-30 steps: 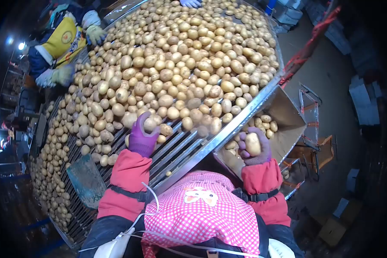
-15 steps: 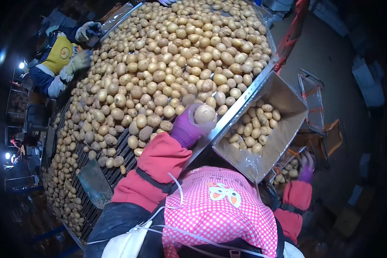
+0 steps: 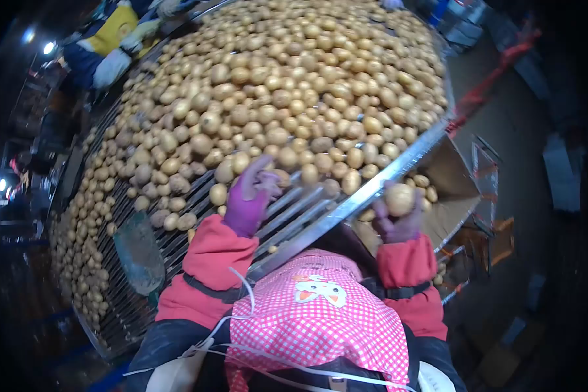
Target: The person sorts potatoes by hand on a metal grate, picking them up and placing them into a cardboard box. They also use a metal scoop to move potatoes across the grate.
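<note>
Potatoes (image 3: 274, 91) lie piled over a slatted metal rack (image 3: 294, 215). My left hand (image 3: 249, 199), in a purple glove, is over the slats at the near edge of the pile, fingers apart and slightly curled, holding nothing. Over the near side of a lined cardboard box (image 3: 454, 176), my right hand (image 3: 398, 222) has its gloved fingers around a large round potato (image 3: 399, 199). More potatoes show in the box behind that hand. A metal rail (image 3: 372, 189) runs between the rack and the box.
A green plate (image 3: 139, 255) leans on the slats at the left. At the upper left a co-worker in a yellow apron (image 3: 114, 29) stands by the rack. Red wrapping (image 3: 480, 98) covers a post at the right, near a metal frame (image 3: 487, 176). Cartons stand farther right.
My left hand has let go of its potato and moved left over the slats. My right hand has come up from the lower right to the box, now with a potato. The view has shifted.
</note>
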A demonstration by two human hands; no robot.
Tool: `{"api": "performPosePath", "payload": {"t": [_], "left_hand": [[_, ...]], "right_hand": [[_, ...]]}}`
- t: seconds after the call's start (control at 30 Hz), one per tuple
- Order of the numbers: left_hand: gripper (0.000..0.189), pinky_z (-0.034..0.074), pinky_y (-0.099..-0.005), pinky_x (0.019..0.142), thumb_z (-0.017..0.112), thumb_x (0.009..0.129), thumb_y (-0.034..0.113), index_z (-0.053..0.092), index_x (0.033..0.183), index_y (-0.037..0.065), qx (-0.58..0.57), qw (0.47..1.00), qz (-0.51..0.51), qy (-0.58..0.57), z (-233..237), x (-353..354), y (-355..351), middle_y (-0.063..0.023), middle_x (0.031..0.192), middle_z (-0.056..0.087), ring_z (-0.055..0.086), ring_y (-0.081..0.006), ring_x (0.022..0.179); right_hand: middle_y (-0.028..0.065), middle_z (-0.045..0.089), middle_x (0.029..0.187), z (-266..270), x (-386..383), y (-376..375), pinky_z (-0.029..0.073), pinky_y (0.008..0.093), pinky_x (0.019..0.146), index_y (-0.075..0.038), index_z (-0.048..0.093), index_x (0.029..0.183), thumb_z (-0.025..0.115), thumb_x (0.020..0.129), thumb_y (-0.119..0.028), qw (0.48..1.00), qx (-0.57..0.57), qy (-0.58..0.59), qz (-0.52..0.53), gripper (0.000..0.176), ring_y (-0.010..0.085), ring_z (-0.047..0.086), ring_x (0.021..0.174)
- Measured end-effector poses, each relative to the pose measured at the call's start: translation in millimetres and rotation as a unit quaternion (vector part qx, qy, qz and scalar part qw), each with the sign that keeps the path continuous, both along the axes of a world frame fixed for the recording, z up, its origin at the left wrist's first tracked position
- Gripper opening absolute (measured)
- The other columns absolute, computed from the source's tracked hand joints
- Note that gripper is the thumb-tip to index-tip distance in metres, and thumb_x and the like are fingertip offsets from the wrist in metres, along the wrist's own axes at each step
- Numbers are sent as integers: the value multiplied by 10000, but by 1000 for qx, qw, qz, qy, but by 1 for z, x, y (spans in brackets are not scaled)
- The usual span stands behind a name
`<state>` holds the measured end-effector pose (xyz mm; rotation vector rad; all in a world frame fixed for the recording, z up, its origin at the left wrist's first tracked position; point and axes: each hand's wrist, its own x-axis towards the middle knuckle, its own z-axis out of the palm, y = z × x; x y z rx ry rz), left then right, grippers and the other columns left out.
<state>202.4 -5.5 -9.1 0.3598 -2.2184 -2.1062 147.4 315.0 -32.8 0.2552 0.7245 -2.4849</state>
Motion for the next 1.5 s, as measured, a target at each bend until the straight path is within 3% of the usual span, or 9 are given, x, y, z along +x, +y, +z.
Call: {"api": "performPosePath", "payload": {"t": [0.1, 0.17, 0.4, 0.57, 0.87, 0.97, 1.03, 1.3, 1.5], "left_hand": [[502, 518, -259, 742, 548, 951, 215, 419, 1403, 40, -47, 986, 159, -3, 1, 45, -85, -107, 1087, 621, 615, -134, 853], [502, 517, -266, 765, 557, 938, 172, 422, 1402, 38, -39, 970, 241, 14, -10, 81, -136, -110, 1123, 612, 616, -143, 895], [507, 534, -307, 833, 622, 854, 25, 511, 1346, 77, -200, 956, 184, -110, -5, 133, -182, -105, 1144, 616, 635, -186, 959], [497, 550, -341, 786, 644, 852, 146, 526, 1334, 111, -315, 935, 96, -130, 15, 76, -151, -138, 1197, 609, 659, -240, 924], [696, 497, -456, 909, 664, 770, 191, 429, 1418, 287, -449, 862, -104, -209, -30, -17, -111, -211, 1266, 531, 592, -376, 1092], [715, 513, -476, 903, 692, 752, 169, 436, 1403, 317, -363, 905, -111, -191, -13, -21, -119, -242, 1274, 518, 599, -387, 1088], [678, 512, -412, 923, 689, 779, 167, 434, 1406, 195, -331, 935, -63, -113, -27, -12, -123, -182, 1234, 551, 612, -340, 1070], [579, 393, -229, 561, 545, 884, 390, 461, 1363, 77, 303, 944, 125, -23, 4, 48, -132, -78, 987, 594, 520, -123, 661], [627, 384, -248, 506, 434, 941, 550, 506, 1321, 55, 528, 832, 171, 6, 8, 80, -130, -117, 907, 580, 514, -171, 617]], "right_hand": [[117, 646, 935, -39, -26, 53, 482, 258, 598, -35, 574, 1209, 487, 930, -557, 970, 224, 63, -71, 598, 190, 610, 770], [142, 651, 1053, -99, -52, 96, 528, 315, 823, -9, 546, 1262, 626, 926, -376, 733, 615, 254, -140, 504, 212, 628, 974], [165, 638, 1198, 12, -56, -183, 471, 404, 963, -88, 648, 1179, 741, 818, -232, 613, 559, 555, 63, 399, 324, 604, 1116], [160, 570, 1175, 19, -57, -313, 478, 467, 874, -222, 498, 1334, 640, 819, -510, 255, 676, 596, 351, 606, 364, 585, 1032], [151, 608, 1174, -16, -104, -186, 498, 454, 875, -205, 552, 1305, 708, 733, -180, 466, 690, 533, 150, 593, 371, 592, 1056], [186, 613, 1202, -11, -105, -129, 499, 438, 899, -167, 548, 1334, 711, 724, -116, 389, 743, 544, -36, 633, 360, 611, 1065], [174, 665, 1075, 12, -80, -138, 514, 444, 870, -144, 612, 1246, 704, 743, -132, 506, 707, 493, 37, 512, 355, 641, 988], [146, 553, 1083, 0, -53, -241, 513, 483, 746, -236, 561, 1217, 692, 768, -216, 283, 700, 558, 345, 468, 360, 627, 902], [78, 623, 959, -2, -73, -192, 525, 316, 774, -45, 534, 1231, 701, 761, -170, 851, 325, 279, 305, 514, 189, 626, 898]]}}
